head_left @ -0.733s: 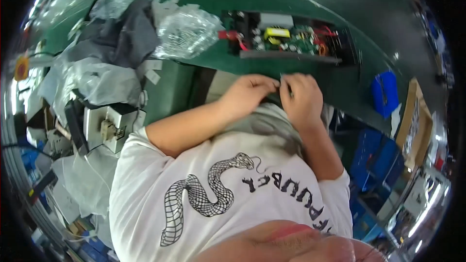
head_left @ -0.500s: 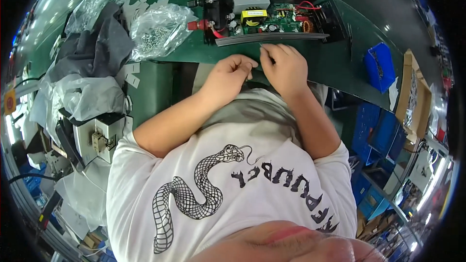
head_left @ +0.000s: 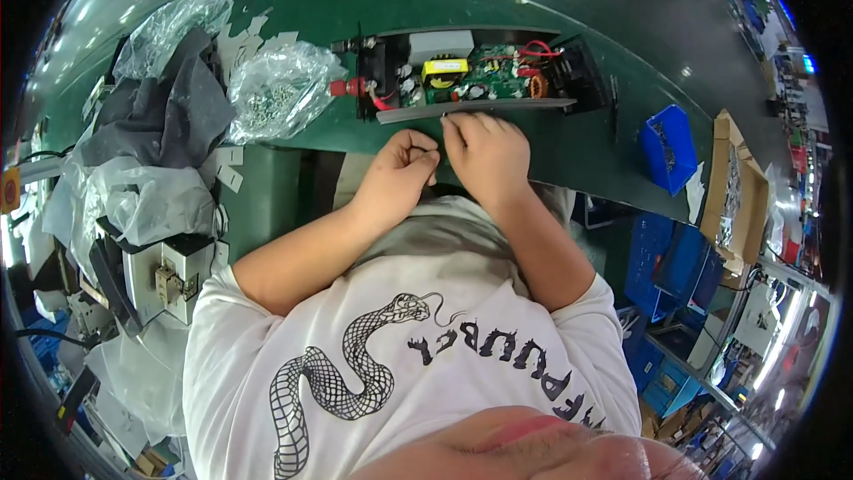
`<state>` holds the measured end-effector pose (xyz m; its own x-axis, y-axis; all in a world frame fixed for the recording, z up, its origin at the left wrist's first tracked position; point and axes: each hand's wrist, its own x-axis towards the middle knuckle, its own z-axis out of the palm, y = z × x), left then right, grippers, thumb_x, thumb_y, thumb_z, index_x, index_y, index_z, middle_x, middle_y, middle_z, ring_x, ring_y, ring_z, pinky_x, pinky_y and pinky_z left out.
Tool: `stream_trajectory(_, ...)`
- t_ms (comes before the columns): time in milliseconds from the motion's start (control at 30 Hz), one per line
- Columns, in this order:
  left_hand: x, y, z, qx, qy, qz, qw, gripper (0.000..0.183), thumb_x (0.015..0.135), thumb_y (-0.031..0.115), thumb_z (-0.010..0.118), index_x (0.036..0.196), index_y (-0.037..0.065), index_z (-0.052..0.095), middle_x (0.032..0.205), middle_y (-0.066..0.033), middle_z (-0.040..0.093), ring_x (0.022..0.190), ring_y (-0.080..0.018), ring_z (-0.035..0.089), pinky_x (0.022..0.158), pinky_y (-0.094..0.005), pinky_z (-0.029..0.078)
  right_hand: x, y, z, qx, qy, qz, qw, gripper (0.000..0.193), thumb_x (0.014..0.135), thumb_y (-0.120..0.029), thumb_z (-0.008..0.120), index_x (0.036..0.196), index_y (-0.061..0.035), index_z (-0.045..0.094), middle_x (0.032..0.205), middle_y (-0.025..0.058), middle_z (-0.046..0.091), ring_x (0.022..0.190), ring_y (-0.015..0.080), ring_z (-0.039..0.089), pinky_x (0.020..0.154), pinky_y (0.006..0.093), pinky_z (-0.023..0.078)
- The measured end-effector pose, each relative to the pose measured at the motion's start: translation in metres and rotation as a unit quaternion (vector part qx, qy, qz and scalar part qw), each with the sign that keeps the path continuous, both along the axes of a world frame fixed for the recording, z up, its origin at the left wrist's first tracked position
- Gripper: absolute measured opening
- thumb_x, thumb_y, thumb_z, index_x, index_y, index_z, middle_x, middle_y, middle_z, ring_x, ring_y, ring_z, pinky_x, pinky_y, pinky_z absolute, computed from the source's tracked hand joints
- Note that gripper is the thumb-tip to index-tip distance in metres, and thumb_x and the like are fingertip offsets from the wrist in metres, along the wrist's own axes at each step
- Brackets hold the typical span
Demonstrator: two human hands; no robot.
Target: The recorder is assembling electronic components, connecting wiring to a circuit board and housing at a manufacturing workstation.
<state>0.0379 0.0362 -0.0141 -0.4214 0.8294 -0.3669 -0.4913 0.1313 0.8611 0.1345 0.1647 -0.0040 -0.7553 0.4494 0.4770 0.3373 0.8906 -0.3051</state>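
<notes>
An opened power inverter (head_left: pixel 475 80) lies across the bench in front of me. Its circuit board, a yellow-wrapped transformer (head_left: pixel 443 68) and a copper coil (head_left: pixel 538 87) show between dark side panels. One red terminal (head_left: pixel 348 87) and one black terminal stick out at its left end. My right hand (head_left: pixel 489 160) is at the near panel, thumb and fingertips pinched together beside its edge; a tiny dark speck shows at the tips. Just left of it, my left hand (head_left: pixel 397 176) is closed with curled fingers, apart from the inverter. Whatever it holds is hidden.
Left of the inverter lies a clear plastic bag of screws (head_left: pixel 280 98), beside dark grey cloth (head_left: pixel 164 107) and crumpled plastic. On the right stand a blue bin (head_left: pixel 668 149) of small parts and an open cardboard box (head_left: pixel 737 191). The bench's near edge runs below my hands.
The whole view has shifted, so bench and inverter appear lower and further left. My left fingers have drawn away from my right hand and curled more. The right hand stays by the near panel.
</notes>
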Motion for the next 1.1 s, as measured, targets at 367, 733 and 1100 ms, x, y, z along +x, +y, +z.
stream_trajectory(367, -0.001, 0.0, 0.005, -0.029, 0.0, -0.008, 1.0, 0.008, 0.094, 0.007, 0.056, 0.1, 0.002, 0.055, 0.071, -0.0008, 0.056, 0.062, -0.0078, 0.051, 0.056, -0.0214, 0.038, 0.003, 0.01, 0.014, 0.13, 0.007, 0.049, 0.99, 0.007, 0.077, -0.02, 0.071, 0.08, -0.0174, 0.066, 0.077, -0.0011, 0.058, 0.074, 0.0212, 0.058, 0.064, 0.0352, 0.043)
stream_trajectory(733, -0.001, -0.002, 0.007, -0.043, 0.004, -0.018, 0.999, 0.009, 0.095, 0.009, 0.054, 0.104, 0.006, 0.054, 0.076, 0.0011, 0.055, 0.064, -0.0076, 0.05, 0.055, -0.0209, 0.036, -0.012, 0.024, 0.045, 0.05, -0.072, 0.098, 0.991, 0.021, 0.071, -0.019, 0.074, 0.089, -0.0106, 0.068, 0.129, 0.0074, 0.053, 0.127, 0.0296, 0.043, 0.095, 0.0458, 0.038)
stream_trajectory(1100, -0.003, -0.001, 0.008, -0.04, -0.025, -0.025, 0.999, 0.009, 0.094, 0.009, 0.055, 0.103, 0.006, 0.055, 0.081, 0.0007, 0.056, 0.068, -0.0084, 0.052, 0.06, -0.0226, 0.038, -0.021, 0.031, 0.052, 0.086, -0.101, 0.136, 0.982, 0.015, 0.068, -0.017, 0.074, 0.079, -0.0064, 0.073, 0.13, 0.007, 0.056, 0.131, 0.0269, 0.04, 0.101, 0.0467, 0.032)
